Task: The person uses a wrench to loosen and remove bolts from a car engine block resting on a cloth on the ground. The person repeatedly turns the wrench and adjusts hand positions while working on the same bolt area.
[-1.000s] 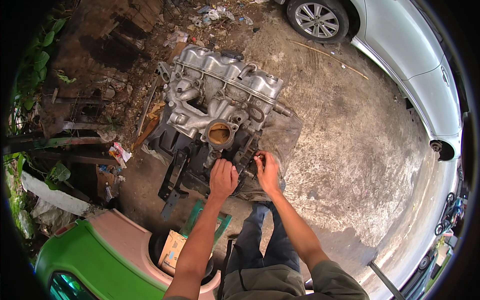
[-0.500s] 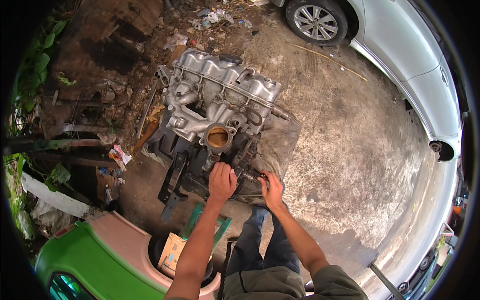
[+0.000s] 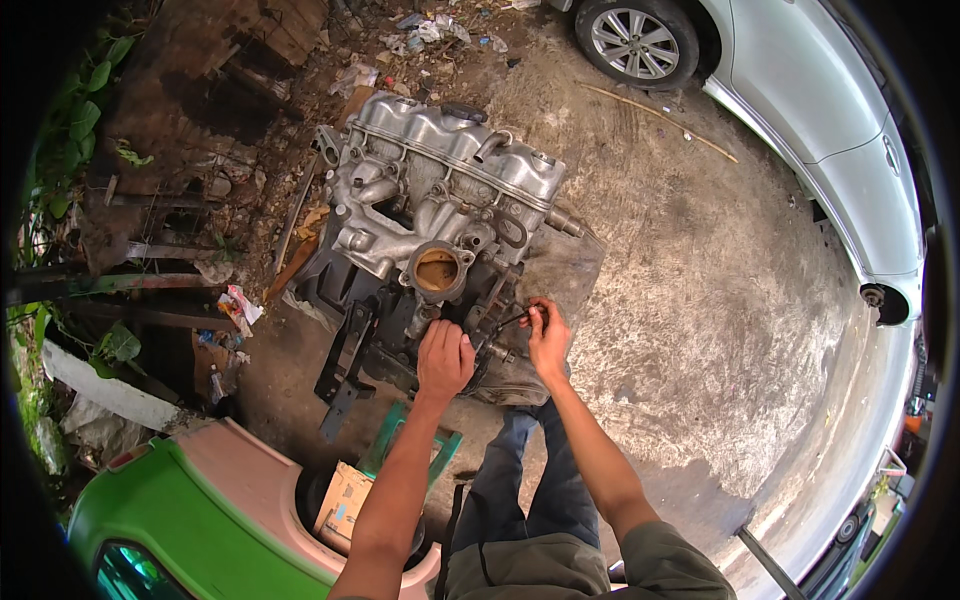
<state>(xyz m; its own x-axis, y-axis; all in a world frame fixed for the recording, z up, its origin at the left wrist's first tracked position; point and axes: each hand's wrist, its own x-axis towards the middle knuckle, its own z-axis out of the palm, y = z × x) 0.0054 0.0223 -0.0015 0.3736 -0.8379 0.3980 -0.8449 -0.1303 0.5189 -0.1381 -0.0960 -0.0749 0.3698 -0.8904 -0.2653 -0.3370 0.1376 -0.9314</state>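
Observation:
A car engine (image 3: 450, 170) lies in front of me, with a silver top cover, an intake manifold with a round opening (image 3: 436, 270), and a dark lower block. Below that opening my left hand (image 3: 446, 358) rests against the engine, fingers curled over something I cannot make out. At the block's lower right, my right hand (image 3: 548, 338) pinches a thin dark rod-like tool (image 3: 514, 320), its far end against the engine beside a short metal shaft (image 3: 499, 352). A black metal bracket (image 3: 345, 360) sticks out at the block's left.
A silver car (image 3: 820, 90) stands at upper right. At lower left are a green and pink vehicle body (image 3: 170, 510), cardboard (image 3: 340, 500) and a green plastic stool (image 3: 450, 455). Wooden boards (image 3: 170, 100), litter and plants border the left side. A thin stick (image 3: 650, 118) lies on the concrete.
My right hand dipped slightly, then rose and moved a little right, and more of the dark tool shows. My left hand has shifted only slightly.

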